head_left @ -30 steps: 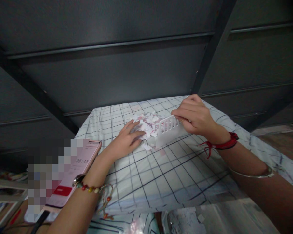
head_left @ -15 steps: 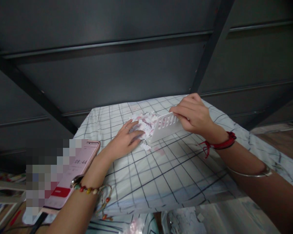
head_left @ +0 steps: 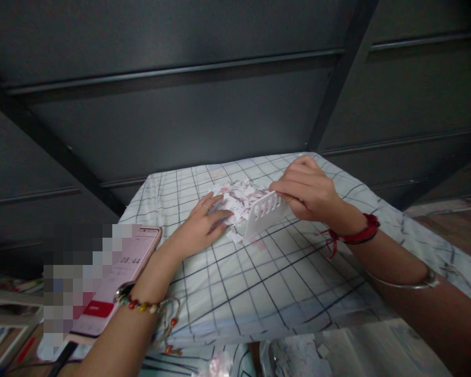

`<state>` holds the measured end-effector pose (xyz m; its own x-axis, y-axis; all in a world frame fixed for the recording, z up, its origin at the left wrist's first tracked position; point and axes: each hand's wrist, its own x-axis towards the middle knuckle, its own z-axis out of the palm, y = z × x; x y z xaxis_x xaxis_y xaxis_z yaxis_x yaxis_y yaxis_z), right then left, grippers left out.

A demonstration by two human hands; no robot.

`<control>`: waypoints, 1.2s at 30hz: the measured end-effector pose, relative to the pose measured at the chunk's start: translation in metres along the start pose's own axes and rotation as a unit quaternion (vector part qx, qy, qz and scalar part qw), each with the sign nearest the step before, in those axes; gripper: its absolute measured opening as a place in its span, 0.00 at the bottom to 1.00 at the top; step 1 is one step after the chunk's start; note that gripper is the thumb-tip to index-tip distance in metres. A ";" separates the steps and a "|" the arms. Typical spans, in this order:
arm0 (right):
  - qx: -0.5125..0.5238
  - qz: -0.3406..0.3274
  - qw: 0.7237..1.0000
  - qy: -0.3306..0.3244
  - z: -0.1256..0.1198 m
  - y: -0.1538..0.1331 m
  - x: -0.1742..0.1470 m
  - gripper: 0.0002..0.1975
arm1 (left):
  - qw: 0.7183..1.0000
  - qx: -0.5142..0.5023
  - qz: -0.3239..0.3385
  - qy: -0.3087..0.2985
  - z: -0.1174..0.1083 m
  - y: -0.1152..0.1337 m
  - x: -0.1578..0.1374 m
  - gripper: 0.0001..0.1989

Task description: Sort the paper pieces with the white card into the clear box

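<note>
A heap of torn paper scraps (head_left: pixel 239 200), white with some pink, lies on the checked cloth (head_left: pixel 227 283). Against its left side rests my left hand (head_left: pixel 200 225), fingers spread and touching the scraps. My right hand (head_left: pixel 308 191) pinches the upper edge of a flat white plastic piece (head_left: pixel 265 217) with a row of slots. That piece stands tilted on edge along the right side of the heap. A few scraps show beside its lower left corner. My right fingertips are partly hidden behind its edge.
A phone (head_left: pixel 113 277) showing a timer lies at the left, partly pixelated. Dark panels (head_left: pixel 180 115) rise behind the cloth-covered surface. Below its front edge are a clear bag with pink bits (head_left: pixel 217 364) and a container of paper scraps (head_left: pixel 298 356).
My right hand has lowered slightly, and the slotted white piece has come down and a little toward me, uncovering more of the heap. My left hand has stayed in place.
</note>
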<state>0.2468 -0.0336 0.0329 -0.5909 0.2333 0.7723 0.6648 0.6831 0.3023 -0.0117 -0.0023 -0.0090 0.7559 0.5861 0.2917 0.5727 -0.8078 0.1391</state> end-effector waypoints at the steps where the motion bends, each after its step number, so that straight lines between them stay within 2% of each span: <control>1: -0.002 -0.004 1.000 -0.003 0.000 0.001 0.000 0.10 | 1.000 0.000 -0.002 -0.002 0.000 0.000 0.000 0.14; 10: -0.025 0.014 1.000 -0.005 0.002 0.000 -0.001 0.11 | 1.000 -0.001 -0.006 -0.003 0.001 -0.001 -0.001 0.14; 14: -0.065 -0.001 0.998 0.006 0.007 0.001 -0.002 0.11 | 1.000 0.000 -0.001 0.000 0.000 0.000 0.000 0.13; 17: -0.095 0.014 0.995 0.012 0.010 0.004 -0.004 0.11 | 1.000 -0.003 -0.002 0.001 0.000 0.000 0.000 0.13; 20: -0.083 0.027 0.996 0.010 0.009 0.004 -0.004 0.11 | 1.000 -0.005 -0.006 0.004 0.000 0.000 0.000 0.13; 24: -0.048 0.004 0.999 0.012 0.009 0.001 -0.003 0.11 | 1.000 -0.002 0.002 0.005 0.001 0.000 0.000 0.13; 30: -0.064 0.003 0.998 0.021 0.013 0.000 -0.004 0.11 | 1.000 -0.004 0.000 0.001 0.000 0.000 -0.001 0.13; 36: -0.041 -0.006 0.999 0.012 0.006 0.001 -0.004 0.12 | 1.000 -0.007 0.000 0.003 0.001 -0.001 -0.001 0.13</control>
<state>0.2466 -0.0295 0.0268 -0.5888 0.2085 0.7809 0.6938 0.6260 0.3560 -0.0130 -0.0017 -0.0104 0.7540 0.5861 0.2966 0.5687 -0.8084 0.1516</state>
